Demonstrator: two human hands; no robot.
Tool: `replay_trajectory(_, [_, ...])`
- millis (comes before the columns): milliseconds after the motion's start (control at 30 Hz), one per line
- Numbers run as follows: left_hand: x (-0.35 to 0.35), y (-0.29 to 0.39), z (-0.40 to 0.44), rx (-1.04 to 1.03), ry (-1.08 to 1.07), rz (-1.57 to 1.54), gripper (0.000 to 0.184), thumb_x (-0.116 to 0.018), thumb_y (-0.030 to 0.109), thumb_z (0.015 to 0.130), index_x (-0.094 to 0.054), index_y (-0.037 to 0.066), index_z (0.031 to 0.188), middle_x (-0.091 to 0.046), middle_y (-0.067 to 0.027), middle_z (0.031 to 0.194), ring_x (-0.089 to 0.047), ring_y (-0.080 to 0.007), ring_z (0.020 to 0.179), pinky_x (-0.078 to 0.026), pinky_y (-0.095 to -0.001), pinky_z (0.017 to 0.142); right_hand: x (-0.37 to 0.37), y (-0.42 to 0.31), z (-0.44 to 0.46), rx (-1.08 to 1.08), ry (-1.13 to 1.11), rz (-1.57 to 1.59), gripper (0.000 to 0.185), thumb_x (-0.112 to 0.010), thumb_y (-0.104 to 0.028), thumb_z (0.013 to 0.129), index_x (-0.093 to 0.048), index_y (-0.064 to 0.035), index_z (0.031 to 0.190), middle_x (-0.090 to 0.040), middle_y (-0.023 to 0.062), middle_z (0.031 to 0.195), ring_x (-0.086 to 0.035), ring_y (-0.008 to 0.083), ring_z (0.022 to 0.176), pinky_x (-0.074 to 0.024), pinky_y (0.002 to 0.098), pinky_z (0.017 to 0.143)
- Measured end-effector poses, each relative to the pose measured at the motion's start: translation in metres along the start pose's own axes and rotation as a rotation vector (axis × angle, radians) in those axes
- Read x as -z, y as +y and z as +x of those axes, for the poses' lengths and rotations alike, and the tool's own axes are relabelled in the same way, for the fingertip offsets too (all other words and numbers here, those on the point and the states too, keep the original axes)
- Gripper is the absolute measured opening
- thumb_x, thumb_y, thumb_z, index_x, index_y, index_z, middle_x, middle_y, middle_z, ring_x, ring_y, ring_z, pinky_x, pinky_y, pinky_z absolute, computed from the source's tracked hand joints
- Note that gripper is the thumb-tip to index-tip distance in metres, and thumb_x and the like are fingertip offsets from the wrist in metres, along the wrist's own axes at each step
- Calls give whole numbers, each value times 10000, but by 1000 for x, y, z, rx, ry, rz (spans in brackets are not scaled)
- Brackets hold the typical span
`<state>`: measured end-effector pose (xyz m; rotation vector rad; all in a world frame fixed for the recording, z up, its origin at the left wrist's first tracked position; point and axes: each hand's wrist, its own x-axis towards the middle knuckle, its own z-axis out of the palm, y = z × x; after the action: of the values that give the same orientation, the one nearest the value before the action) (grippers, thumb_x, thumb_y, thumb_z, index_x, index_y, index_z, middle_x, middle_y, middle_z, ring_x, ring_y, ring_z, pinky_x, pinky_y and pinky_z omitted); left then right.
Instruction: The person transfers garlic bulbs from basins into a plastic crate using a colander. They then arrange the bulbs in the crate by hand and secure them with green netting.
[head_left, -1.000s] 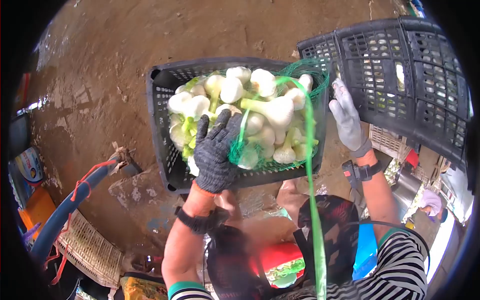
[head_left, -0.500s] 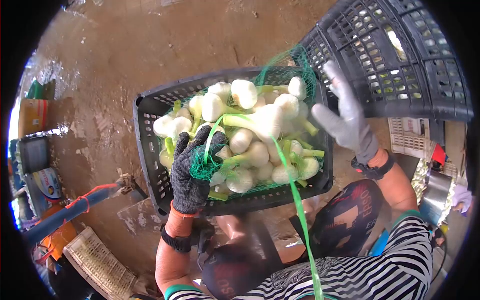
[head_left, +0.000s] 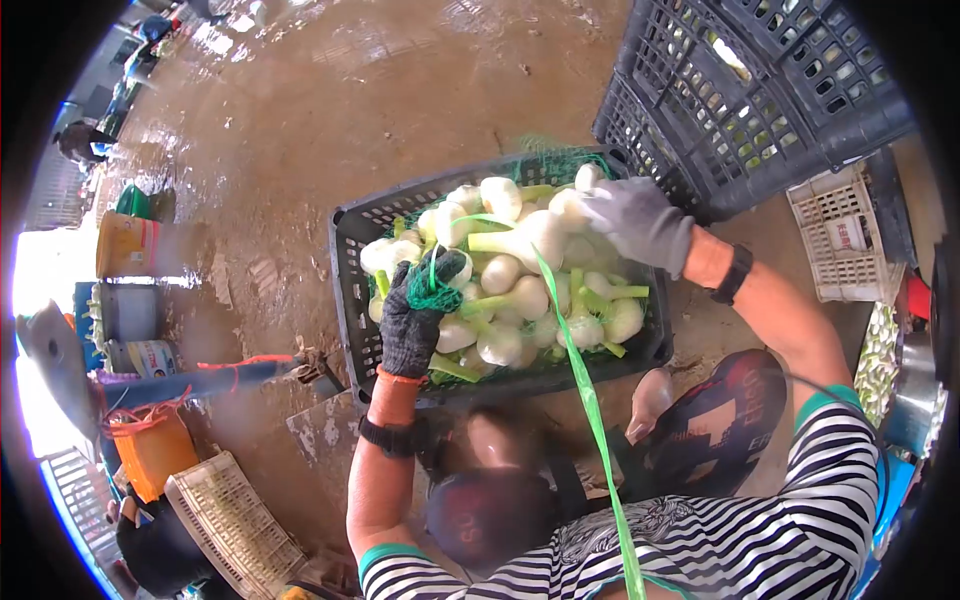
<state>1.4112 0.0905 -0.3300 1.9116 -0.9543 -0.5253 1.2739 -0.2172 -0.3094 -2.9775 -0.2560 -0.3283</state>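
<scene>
Garlic bulbs [head_left: 498, 353] with green-white stems fill a green mesh net [head_left: 578, 160] inside a black plastic crate [head_left: 352, 300]. At the crate's left side, my left hand [head_left: 412, 325], in a dark grey glove, is closed round the gathered net, over the bulbs. A light green plastic strip [head_left: 583, 390] runs from near that hand across the bulbs and down to my shirt. My right hand [head_left: 640, 222], in a pale grey glove, is over the crate's right end, its fingertips against the bulbs there. Blur hides whether those fingers grip a bulb or the net.
Tall black crates [head_left: 740, 110] stand close at the upper right, bulbs showing through their slots. A white basket [head_left: 838, 235] sits at the right, a cream basket [head_left: 235, 520] at the lower left. A blue pole [head_left: 215, 382] juts in from the left. The brown floor [head_left: 420, 90] looks wet.
My right hand has come down from above the right edge, fingers spread, onto the bulbs at the crate's right end. My left hand keeps its hold on the net. The camera view has shifted.
</scene>
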Motion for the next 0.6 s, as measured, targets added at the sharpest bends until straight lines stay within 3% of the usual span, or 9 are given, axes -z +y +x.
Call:
replay_trajectory(67, [0,5,1,-23,13,49,393,-562,167,781,-576,131,1172,-562,-50,1219,-445,-232,1198,-231,-404,1048,20,13,-15,-91,-201,-81,98,-559,-151,737,-605,-85,794,-544,95,720,-569,277,702,-434,403,579])
replay_trajectory(133, [-3,1,0,4,14,-53,393,-564,171,789,-572,132,1180,-569,-48,1209,-452,-225,1191,-233,-395,1046,50,33,-22,163,-118,20,57,-569,-112,781,-612,-80,762,-561,82,725,-564,226,682,-450,345,602])
replay_trajectory(200, [-5,-1,3,-21,14,-11,394,-568,177,793,-569,135,1185,-575,-46,1202,-458,-217,1186,-236,-387,1042,79,38,-28,-285,66,665,46,-584,-102,843,-621,-75,844,-589,48,829,-561,135,774,-461,271,691])
replay_trajectory(300, [-6,-10,7,-129,-1,278,383,-581,191,792,-582,143,1172,-579,-43,1198,-468,-202,1183,-242,-377,1035,84,50,-41,-575,294,1200,105,-566,-97,881,-592,-56,973,-534,76,1114,-528,130,964,-423,279,887])
replay_trajectory(400, [-4,-21,9,-97,-26,185,352,-550,221,818,-598,136,1156,-569,-51,1221,-437,-200,1221,-215,-374,1056,64,33,-38,-411,117,602,112,-549,-92,884,-591,-60,984,-531,80,1144,-536,172,985,-420,320,909])
replay_trajectory(433, [-1,-17,7,-201,-63,304,350,-484,202,876,-560,129,1210,-525,-50,1281,-413,-192,1245,-183,-379,1075,52,34,-32,-385,178,810,113,-526,-98,891,-586,-72,983,-556,81,1107,-540,177,981,-427,333,898])
replay_trajectory(500, [8,1,2,-129,-132,39,355,-439,172,906,-527,111,1243,-492,-48,1315,-402,-195,1254,-159,-372,1089,45,23,-10,-242,275,578,124,-478,-130,911,-580,-68,944,-595,72,997,-565,169,919,-458,319,828])
replay_trajectory(533, [10,6,0,-89,-166,-94,357,-416,157,920,-511,103,1260,-476,-46,1332,-397,-197,1259,-147,-368,1096,47,13,4,-125,295,132,162,-454,-155,923,-579,-53,905,-607,61,924,-586,155,861,-483,292,770])
replay_trajectory(600, [10,4,-2,-137,-165,-39,340,-362,112,955,-473,24,1265,-470,-70,1326,-425,-176,1225,-221,-338,1080,4,-5,18,-561,633,1936,180,-425,-154,928,-554,-52,856,-596,64,795,-574,173,711,-495,334,686])
